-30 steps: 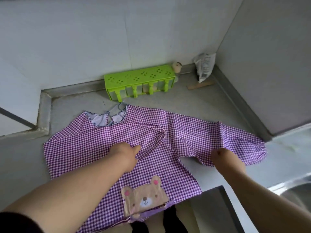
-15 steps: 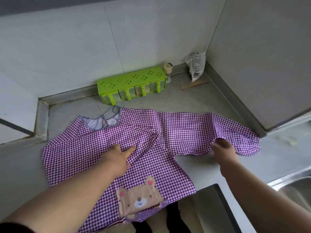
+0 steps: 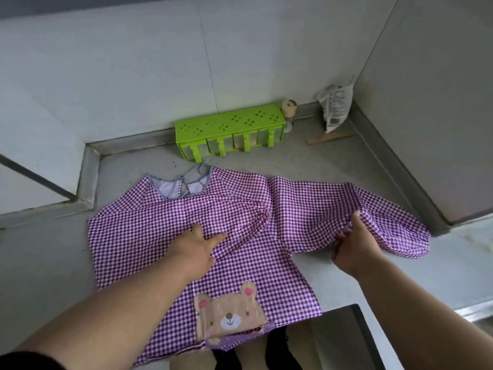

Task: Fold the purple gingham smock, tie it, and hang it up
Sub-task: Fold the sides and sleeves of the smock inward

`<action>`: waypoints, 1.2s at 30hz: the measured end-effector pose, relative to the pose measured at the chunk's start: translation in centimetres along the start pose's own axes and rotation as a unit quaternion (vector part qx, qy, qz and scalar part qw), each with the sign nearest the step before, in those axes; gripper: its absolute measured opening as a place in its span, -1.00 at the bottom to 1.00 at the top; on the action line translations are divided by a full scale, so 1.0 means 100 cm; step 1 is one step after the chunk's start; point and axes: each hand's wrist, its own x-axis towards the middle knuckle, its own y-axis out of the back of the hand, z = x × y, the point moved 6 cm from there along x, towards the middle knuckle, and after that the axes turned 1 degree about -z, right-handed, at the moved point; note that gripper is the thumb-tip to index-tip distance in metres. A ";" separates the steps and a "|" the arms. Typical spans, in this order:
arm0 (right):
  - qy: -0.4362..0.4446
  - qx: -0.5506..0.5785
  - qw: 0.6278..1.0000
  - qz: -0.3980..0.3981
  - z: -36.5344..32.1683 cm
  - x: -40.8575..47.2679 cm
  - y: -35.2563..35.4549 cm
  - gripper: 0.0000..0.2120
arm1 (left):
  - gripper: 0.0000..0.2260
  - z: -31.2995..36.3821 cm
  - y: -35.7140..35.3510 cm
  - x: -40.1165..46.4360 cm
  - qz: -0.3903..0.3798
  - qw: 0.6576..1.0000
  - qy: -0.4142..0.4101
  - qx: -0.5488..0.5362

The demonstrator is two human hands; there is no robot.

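Smock (image 3: 149, 236) flat on counter (image 3: 45, 263); my left hand (image 3: 196, 247) presses it open-palmed, right hand (image 3: 354, 249) pinches sleeve (image 3: 386, 209) at 3 o'clock.

No legible text; packet (image 3: 336, 108) print unreadable.

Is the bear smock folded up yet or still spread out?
Mostly spread out. The smock lies flat on the counter, its right sleeve stretched sideways; only the left sleeve lies across the chest.
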 end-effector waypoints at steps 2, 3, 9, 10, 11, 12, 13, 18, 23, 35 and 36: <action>0.017 0.018 0.999 0.039 -0.006 0.001 0.001 -0.70 | -0.32 -0.002 0.003 -0.002 0.013 1.000 0.003 -0.023; 0.029 0.026 0.998 0.056 -0.011 0.002 0.003 -0.74 | -0.30 -0.005 0.005 -0.002 0.023 0.999 0.006 -0.040; 0.154 0.035 0.984 0.083 -0.042 -0.002 -0.009 -0.65 | -0.27 -0.024 0.007 -0.004 0.045 0.988 -0.012 -0.150; 0.217 -0.025 0.967 0.129 -0.053 -0.010 -0.013 -0.65 | -0.29 -0.024 0.007 -0.004 0.036 0.987 -0.026 -0.153; 0.278 -0.035 0.947 0.155 -0.060 -0.021 -0.026 -0.73 | -0.31 -0.028 0.004 -0.006 0.030 0.986 -0.033 -0.159; 0.340 -0.080 0.925 0.150 -0.065 -0.032 -0.044 -0.86 | -0.32 -0.030 0.003 -0.006 0.026 0.985 -0.038 -0.165; 0.388 -0.103 0.906 0.134 -0.065 -0.044 -0.065 -0.90 | -0.33 -0.031 0.003 -0.006 0.024 0.985 -0.044 -0.168; 0.546 -0.538 0.604 -0.217 0.022 -0.100 -0.198 -0.86 | -0.40 -0.044 0.002 -0.004 0.044 0.969 -0.039 -0.242; 0.345 -0.773 0.452 -0.282 0.121 -0.049 -0.203 -0.68 | -0.68 -0.077 -0.008 -0.010 0.085 0.919 0.020 -0.385; 0.286 -0.915 0.223 -0.179 0.160 -0.031 -0.204 0.10 | -0.48 -0.149 -0.029 -0.036 0.224 0.727 0.186 -0.621; 0.284 -0.920 0.206 -0.176 0.162 -0.033 -0.207 0.12 | -0.45 -0.146 -0.017 -0.033 0.256 0.773 0.156 -0.559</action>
